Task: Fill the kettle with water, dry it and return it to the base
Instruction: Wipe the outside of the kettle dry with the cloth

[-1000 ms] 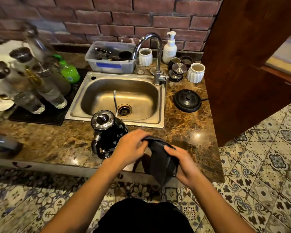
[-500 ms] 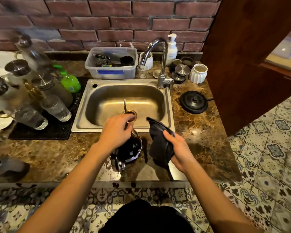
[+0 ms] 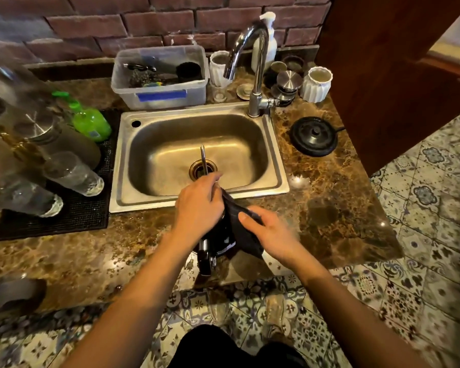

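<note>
Bare forearms, no sleeves; dark trousers (image 3: 231, 349).

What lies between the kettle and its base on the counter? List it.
Head view: only bare marble counter separates the kettle from the base, apart from the dark cloth the right hand presses against the kettle.

Cloth (image 3: 246, 229) now pressed against kettle (image 3: 218, 235) side by right hand (image 3: 271, 232), no longer held apart. Left hand (image 3: 197, 208) covers kettle top, apparently gripping lid. Kettle sits nearer counter edge.
</note>
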